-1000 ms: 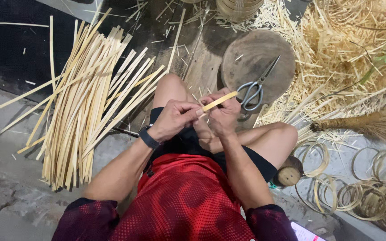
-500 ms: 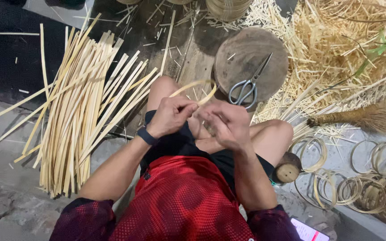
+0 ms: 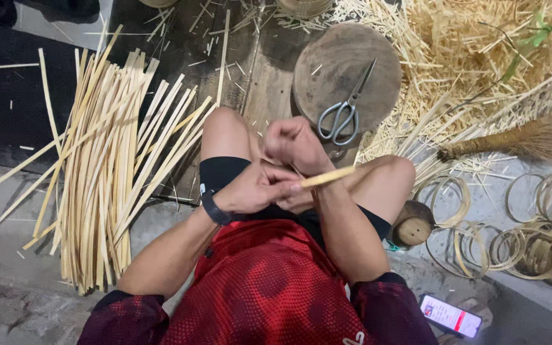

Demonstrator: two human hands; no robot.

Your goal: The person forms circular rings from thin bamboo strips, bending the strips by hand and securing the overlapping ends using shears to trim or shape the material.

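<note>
A seated person's left hand (image 3: 257, 190) pinches a short bamboo strip (image 3: 327, 177) above the lap, its long axis running nearly level, free end pointing right and slightly up. The right hand (image 3: 295, 144) is fisted just above; what it grips is hidden. Scissors (image 3: 345, 108) lie on a round block (image 3: 327, 61); long strips (image 3: 103, 179) fan out at left.

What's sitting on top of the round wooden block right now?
A pair of metal scissors lies on the round wooden block, with a few loose slivers. The right hand covers the block's near edge, so anything there is hidden.
</note>
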